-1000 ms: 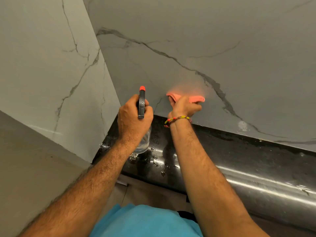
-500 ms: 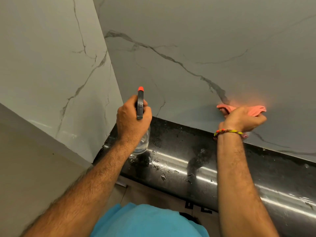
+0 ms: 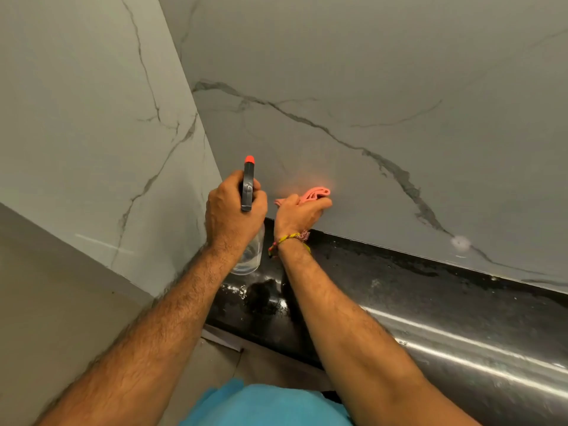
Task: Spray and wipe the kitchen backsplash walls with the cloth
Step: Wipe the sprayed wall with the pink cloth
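My left hand (image 3: 232, 215) grips a clear spray bottle (image 3: 248, 256) with a dark head and an orange nozzle, held upright near the wall corner. My right hand (image 3: 299, 212) presses a pink cloth (image 3: 316, 193) against the grey marble backsplash (image 3: 384, 87), low on the wall just above the counter and right beside the bottle. A second backsplash wall (image 3: 92, 118) with dark veins meets it at the corner on the left. A coloured thread band sits on my right wrist.
A glossy black countertop (image 3: 430, 302) runs along the foot of the back wall, wet with droplets near the corner. A small whitish smudge (image 3: 460, 242) marks the wall low at the right. A beige panel (image 3: 46, 302) fills the lower left.
My right hand has swept the cloth back to the left along the foot of the wall, ending next to the bottle. My left hand with the bottle stayed in place.
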